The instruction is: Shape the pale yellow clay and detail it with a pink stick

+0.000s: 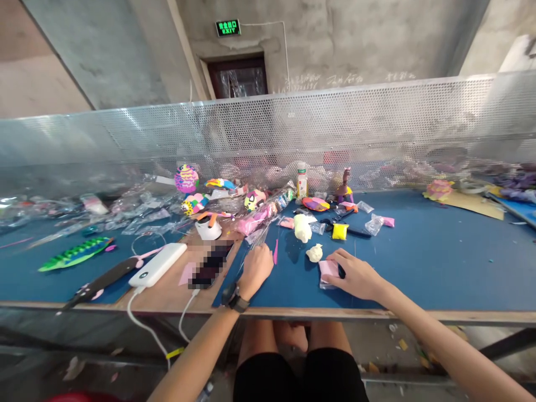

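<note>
My right hand (355, 274) lies on the blue mat (419, 262) with its fingers over a small clear bag of pink clay (327, 271), pressing it flat. My left hand (256, 268) rests curled on the mat just left of it, fingers folded in; what they hold, if anything, is hidden. A thin pink tool (276, 252) lies beside the left hand. A cream lump of clay (314, 253) sits just beyond the pink bag, with a larger cream lump (302, 228) and a yellow bag of clay (340, 231) farther back.
A phone (210, 266) and a white power bank (158, 264) with cables lie on bare wood at my left. Coloured clay figures and plastic bags crowd the back by the perforated metal screen (335, 128). A green leaf shape (75, 253) lies far left.
</note>
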`<state>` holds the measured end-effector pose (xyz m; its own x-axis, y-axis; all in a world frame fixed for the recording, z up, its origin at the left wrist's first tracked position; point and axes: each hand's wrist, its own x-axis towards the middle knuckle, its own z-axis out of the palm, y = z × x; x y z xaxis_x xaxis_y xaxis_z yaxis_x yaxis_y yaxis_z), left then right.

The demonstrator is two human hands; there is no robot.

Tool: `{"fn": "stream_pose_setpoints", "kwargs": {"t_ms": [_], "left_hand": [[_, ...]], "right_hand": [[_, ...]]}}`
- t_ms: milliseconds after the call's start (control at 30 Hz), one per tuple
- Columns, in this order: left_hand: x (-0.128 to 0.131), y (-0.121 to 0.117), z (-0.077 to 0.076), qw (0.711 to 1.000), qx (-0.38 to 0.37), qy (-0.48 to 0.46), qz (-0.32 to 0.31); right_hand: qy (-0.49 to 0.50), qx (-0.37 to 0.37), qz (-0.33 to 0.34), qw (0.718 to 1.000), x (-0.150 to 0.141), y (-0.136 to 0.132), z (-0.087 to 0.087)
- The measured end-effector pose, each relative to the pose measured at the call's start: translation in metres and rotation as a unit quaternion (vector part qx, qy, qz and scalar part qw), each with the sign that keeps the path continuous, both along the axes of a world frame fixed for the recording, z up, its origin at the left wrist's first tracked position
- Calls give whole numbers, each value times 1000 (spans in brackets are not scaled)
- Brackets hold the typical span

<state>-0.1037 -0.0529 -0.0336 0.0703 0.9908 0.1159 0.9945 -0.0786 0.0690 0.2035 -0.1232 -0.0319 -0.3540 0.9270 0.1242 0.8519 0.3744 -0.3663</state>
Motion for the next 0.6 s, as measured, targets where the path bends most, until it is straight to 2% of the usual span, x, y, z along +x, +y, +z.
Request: {"fn": "stream_pose_setpoints", "kwargs": {"t_ms": [100, 233, 333, 467, 600], "left_hand": [[8, -4, -3, 999, 3, -1, -36], [4, -4, -5, 997, 23, -10, -76], [-4, -7, -7, 997, 57, 17, -55], [-14, -9, -7, 997, 56, 54, -4], [-14, -9, -7, 996, 62, 67, -7]], "right_hand": [[-14, -1, 3, 1000, -3, 2, 1], [-5, -14, 5, 1000, 2, 3, 0], [-10, -21, 2, 1000, 7, 2, 1], [-34, -5, -4, 999, 13, 6, 6], [-65, 1, -42, 997, 22, 13, 10]]}}
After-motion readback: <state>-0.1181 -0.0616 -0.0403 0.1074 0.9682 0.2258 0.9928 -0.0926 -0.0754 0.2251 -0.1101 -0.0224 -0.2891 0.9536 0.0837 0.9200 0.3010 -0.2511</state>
